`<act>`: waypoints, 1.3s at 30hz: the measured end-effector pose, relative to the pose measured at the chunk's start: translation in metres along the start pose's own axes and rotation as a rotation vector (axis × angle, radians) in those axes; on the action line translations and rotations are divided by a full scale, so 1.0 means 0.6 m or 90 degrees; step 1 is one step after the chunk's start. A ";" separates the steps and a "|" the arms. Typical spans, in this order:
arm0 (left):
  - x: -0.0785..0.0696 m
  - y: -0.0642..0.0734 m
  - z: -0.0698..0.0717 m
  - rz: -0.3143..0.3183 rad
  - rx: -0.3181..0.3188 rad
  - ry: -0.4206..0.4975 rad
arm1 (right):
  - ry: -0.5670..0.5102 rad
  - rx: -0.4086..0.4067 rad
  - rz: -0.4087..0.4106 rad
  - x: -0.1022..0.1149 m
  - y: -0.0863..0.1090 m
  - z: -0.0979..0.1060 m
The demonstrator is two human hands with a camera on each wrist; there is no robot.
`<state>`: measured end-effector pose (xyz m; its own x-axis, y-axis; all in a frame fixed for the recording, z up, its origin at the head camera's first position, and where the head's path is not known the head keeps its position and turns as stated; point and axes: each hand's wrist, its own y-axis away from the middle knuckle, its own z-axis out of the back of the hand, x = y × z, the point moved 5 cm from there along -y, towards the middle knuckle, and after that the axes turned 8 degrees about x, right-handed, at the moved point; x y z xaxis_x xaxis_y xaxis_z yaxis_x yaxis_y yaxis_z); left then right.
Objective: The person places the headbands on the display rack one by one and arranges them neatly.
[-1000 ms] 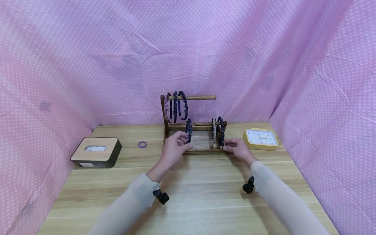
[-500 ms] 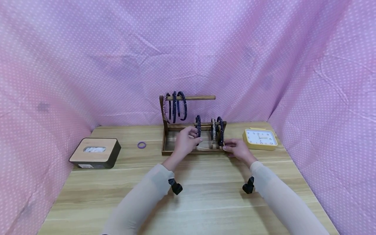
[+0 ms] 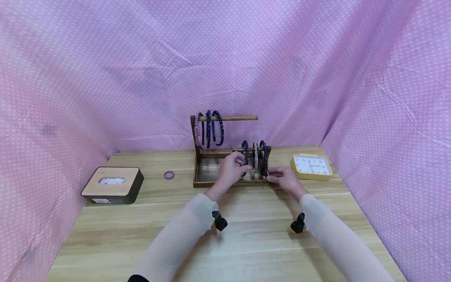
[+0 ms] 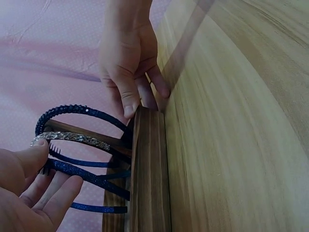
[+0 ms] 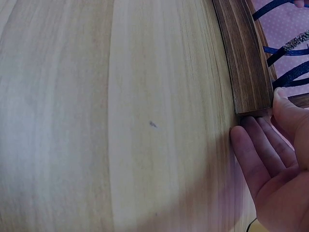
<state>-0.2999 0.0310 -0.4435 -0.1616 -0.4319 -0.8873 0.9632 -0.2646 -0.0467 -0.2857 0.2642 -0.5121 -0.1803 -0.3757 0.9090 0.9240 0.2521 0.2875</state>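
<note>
My left hand (image 3: 230,172) pinches a glittery dark blue headband (image 4: 84,175) between thumb and fingers, at the lower rod of a brown wooden rack (image 3: 211,184). Just right of it on that rod hang a silver sequined headband (image 3: 256,158) and a dark beaded headband (image 3: 266,156). With the thumb on top and fingers against the end, my right hand (image 3: 284,180) grips the front right corner of the rack's tray. In the right wrist view, this hand (image 5: 280,169) shows at the tray's corner (image 5: 253,104).
A pink headband (image 3: 197,131) and two dark ones hang on the left of the upper rod (image 3: 241,117). Left of the rack lie a purple ring (image 3: 169,175) and a tissue box (image 3: 114,182). A yellow clock (image 3: 311,166) stands at right. Pink dotted cloth (image 3: 141,78) surrounds the table.
My left hand has moved right with the dark blue headband, from the rod's free left end to close beside the silver one. The right hand has stayed at the rack's corner.
</note>
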 end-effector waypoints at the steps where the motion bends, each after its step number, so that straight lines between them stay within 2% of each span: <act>1: 0.000 -0.001 -0.003 -0.001 0.003 -0.004 | 0.002 -0.003 0.002 -0.003 -0.001 0.001; 3: 0.000 -0.004 -0.007 -0.004 0.006 -0.009 | 0.005 -0.009 0.005 -0.018 -0.011 0.004; 6: 0.000 -0.007 -0.011 0.004 0.015 -0.003 | 0.005 -0.013 0.003 -0.021 -0.012 0.005; 17: 0.002 -0.011 -0.021 -0.006 0.000 -0.003 | 0.001 -0.015 -0.008 -0.016 -0.011 0.008; 22: 0.004 -0.010 -0.021 0.002 -0.004 0.000 | 0.000 -0.014 -0.009 -0.015 -0.015 0.009; 25: 0.008 -0.009 -0.022 0.014 0.003 0.007 | 0.002 -0.011 -0.003 -0.015 -0.016 0.009; 29: 0.013 -0.008 -0.021 0.006 0.024 0.030 | 0.003 -0.011 0.003 -0.017 -0.018 0.010; 34: 0.017 -0.003 -0.010 -0.014 0.048 0.046 | -0.001 -0.016 0.012 -0.019 -0.020 0.012; 39: 0.032 0.015 0.019 -0.025 0.052 0.029 | 0.013 -0.015 0.021 -0.017 -0.019 0.016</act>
<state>-0.2970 0.0108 -0.4557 -0.1868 -0.3803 -0.9058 0.9355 -0.3505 -0.0457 -0.2977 0.2736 -0.5220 -0.1425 -0.3862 0.9114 0.9372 0.2434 0.2497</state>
